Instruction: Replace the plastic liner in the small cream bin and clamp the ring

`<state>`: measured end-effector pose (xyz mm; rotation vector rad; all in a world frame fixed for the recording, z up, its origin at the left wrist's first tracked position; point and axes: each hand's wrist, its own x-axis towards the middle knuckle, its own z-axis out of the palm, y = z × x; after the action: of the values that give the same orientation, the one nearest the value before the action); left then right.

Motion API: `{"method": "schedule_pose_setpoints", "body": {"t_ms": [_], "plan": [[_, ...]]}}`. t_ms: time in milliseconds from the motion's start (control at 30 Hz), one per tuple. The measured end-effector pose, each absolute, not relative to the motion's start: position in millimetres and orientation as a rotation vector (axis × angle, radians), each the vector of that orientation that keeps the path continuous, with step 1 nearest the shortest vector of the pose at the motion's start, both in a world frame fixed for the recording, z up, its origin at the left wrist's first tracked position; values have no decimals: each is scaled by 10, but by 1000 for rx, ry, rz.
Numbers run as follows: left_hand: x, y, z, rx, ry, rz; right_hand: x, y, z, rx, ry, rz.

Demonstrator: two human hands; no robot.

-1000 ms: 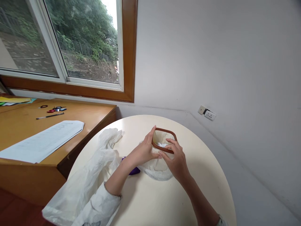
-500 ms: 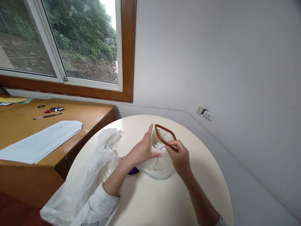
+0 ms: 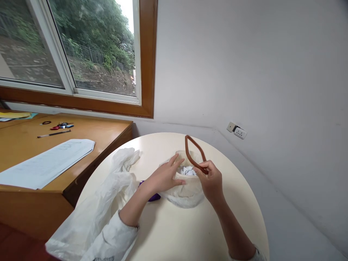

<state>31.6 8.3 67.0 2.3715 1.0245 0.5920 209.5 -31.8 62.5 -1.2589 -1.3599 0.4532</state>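
A small bin (image 3: 187,185) lined with a thin, whitish plastic bag stands on the round table, crumpled white paper (image 3: 188,170) inside it. Pinched in my right hand (image 3: 211,179) is a brown rounded-square rim ring (image 3: 190,158), tilted upright above the bin's right side. My left hand (image 3: 167,175) rests at the bin's left edge with thumb and fingers spread, touching the liner. Behind my left wrist a purple item (image 3: 154,197) is partly hidden; its kind I cannot make out.
A loose, crumpled plastic bag (image 3: 100,206) lies over the left of the round table (image 3: 233,217). On the wooden desk (image 3: 108,125) are paper sheets (image 3: 51,163), a pen (image 3: 54,134) and keys (image 3: 63,125). A wall socket (image 3: 240,132) sits behind the table.
The ring has been raised and tipped more upright, off the bin's mouth. My left fingers have bent inward over the bin's left edge.
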Motion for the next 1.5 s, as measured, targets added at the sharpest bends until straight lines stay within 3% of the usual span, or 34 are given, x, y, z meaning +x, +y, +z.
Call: {"method": "schedule_pose_setpoints", "body": {"t_ms": [300,467,967,1500], "plan": [[312,80,642,2393,1103,526,2327,-347,720,-1199,-1583,-229],[308,80,650,2408,1110,511,2672,-397,569,-1318,-1541,-394],[327,57,720,2414,1153,437,3430,-806,-606,-1851,-1706,-19],[322,75,687,2372,1141,471,3327,-872,-601,-1850,-1615,196]]}}
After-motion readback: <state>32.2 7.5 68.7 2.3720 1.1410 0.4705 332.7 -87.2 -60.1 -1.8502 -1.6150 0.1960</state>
